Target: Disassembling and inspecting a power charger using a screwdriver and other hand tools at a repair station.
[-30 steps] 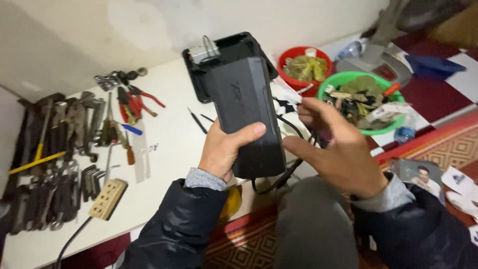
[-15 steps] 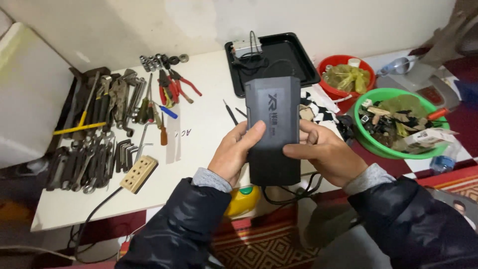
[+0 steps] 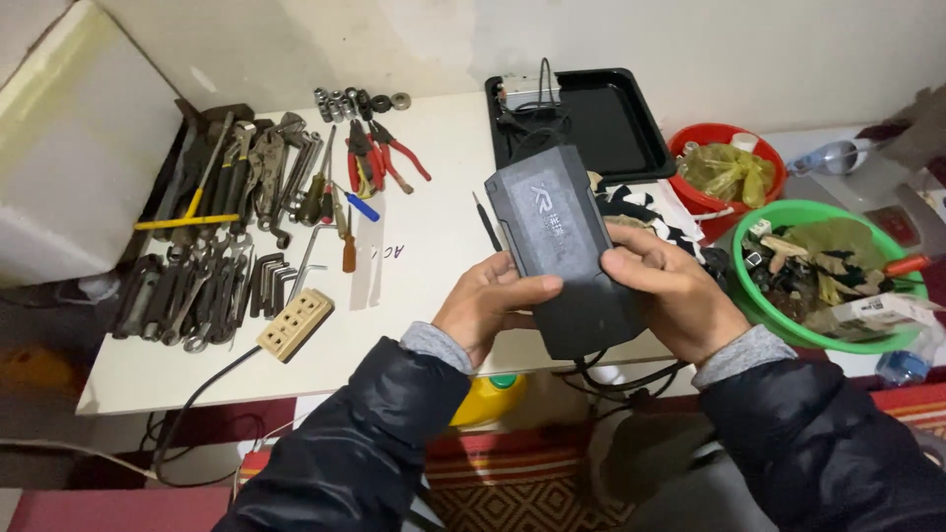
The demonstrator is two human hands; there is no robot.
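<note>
Black plastic box (image 3: 572,258) pinched between left hand (image 3: 490,303) and right hand (image 3: 673,293), raised above the surface (image 3: 424,286), label up for inspection.

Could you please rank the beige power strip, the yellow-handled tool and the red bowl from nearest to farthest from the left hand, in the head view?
1. Beige power strip, just left of the left hand.
2. Red bowl, far right.
3. Yellow-handled tool, far left.
</note>
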